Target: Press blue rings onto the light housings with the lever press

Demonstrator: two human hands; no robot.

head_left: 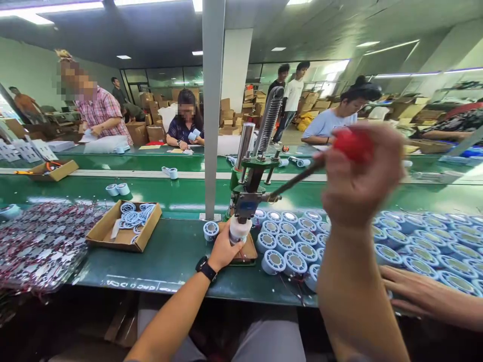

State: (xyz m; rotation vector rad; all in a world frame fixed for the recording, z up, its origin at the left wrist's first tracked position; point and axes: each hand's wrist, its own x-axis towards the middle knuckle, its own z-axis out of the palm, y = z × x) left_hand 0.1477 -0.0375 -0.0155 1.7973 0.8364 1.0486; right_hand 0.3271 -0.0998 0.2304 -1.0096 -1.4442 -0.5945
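My left hand (222,250), with a black watch on its wrist, is closed around a light blue round housing (236,240) under the hand press (249,203). A white pad at the bottom of the press sits on top of this housing. Raised at the right, my right hand (368,176) wraps round the red ball knob (351,144) of the press lever (296,179); it is somewhat blurred. Just left of the press stands another blue housing (210,231). Rows of similar round housings (285,243) fill the bench to the right, partly hidden by my right forearm.
A cardboard tray (145,245) with pale blue rings lies left of the press, beside stacked flat parts with red wires (45,241). A grey post (214,110) rises behind the bench. Another person's hand (411,289) reaches in from the right. Co-workers sit across the green conveyor (181,193).
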